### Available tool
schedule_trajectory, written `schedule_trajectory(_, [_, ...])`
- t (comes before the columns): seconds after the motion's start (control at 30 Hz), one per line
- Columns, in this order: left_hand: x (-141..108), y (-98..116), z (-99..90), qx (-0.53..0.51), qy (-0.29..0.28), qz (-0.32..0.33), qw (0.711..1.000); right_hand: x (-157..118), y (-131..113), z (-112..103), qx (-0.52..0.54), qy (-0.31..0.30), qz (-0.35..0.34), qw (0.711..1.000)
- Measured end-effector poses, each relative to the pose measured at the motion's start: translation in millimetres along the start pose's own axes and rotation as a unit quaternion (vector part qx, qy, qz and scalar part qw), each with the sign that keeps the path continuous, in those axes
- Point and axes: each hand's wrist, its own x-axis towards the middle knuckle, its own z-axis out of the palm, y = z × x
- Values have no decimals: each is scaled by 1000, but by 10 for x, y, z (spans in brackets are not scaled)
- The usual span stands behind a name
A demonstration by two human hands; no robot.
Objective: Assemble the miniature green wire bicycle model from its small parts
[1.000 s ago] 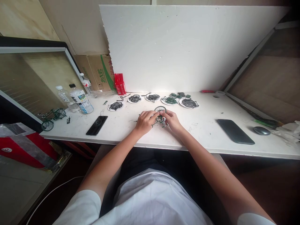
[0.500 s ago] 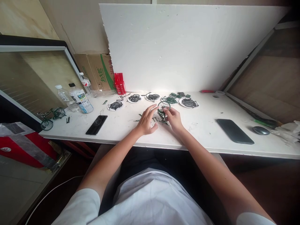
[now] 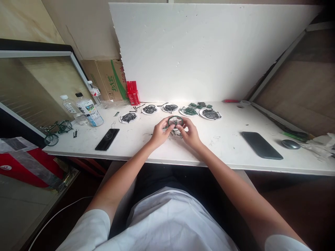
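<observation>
A small green spoked model bicycle wheel [image 3: 175, 121] is held up between both hands, over the middle of the table. My left hand [image 3: 160, 133] grips it from the left, with thumb and fingers closed at the rim. My right hand [image 3: 191, 134] pinches it from the right, its thumb near the lower edge. Under the hands lie some small dark parts [image 3: 177, 134], partly hidden. Just beyond, a white plate with green parts [image 3: 188, 111] and another with dark wheel parts [image 3: 210, 114] stand on the table.
More plates of dark parts [image 3: 150, 109] line the back. An assembled model bicycle [image 3: 59, 130] stands far left, near several bottles [image 3: 90, 111]. A phone [image 3: 107, 139] lies left; a dark flat slab [image 3: 261, 145] and a mouse [image 3: 290, 144] lie right.
My right hand has brought the green wheel slightly left and toward me. My left hand, open before, has closed on the wheel's left side.
</observation>
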Motion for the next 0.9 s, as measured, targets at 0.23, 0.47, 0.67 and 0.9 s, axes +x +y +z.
schedule_trajectory(0.23, [3,-29,28,-63,-25,-49,996,-35,78,16,-47,42,-53,997])
schedule_trajectory(0.47, [21,-6,56,-158,17,-129,979,-56,6,23,-150,9,-68,986])
schedule_trajectory(0.67, [-16,23,87,-237,35,-220,946,-63,-5,45,-145,26,-62,987])
schedule_trajectory(0.9, [-72,-122,74,-260,24,-275,925,-102,129,113,-104,33,-28,994])
